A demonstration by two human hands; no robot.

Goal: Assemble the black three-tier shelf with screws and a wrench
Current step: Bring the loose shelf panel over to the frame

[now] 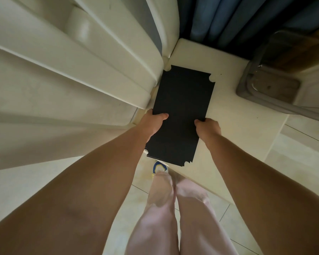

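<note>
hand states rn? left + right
Left hand: grips the left long edge of the black shelf panels.
Right hand: grips their right long edge.

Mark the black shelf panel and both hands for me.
black shelf panel [182, 100]: head view, middle of its bare top face.
left hand [154, 122]: head view, back of hand gripping the panel's left edge.
right hand [209, 126]: head view, knuckles at the panel's right edge.

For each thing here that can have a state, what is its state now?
Black boards: stacked flat on the white table, near end overhanging its edge.
Left hand: grips the stack's left edge.
Right hand: grips its right edge.
Stool: beside the table.
</note>
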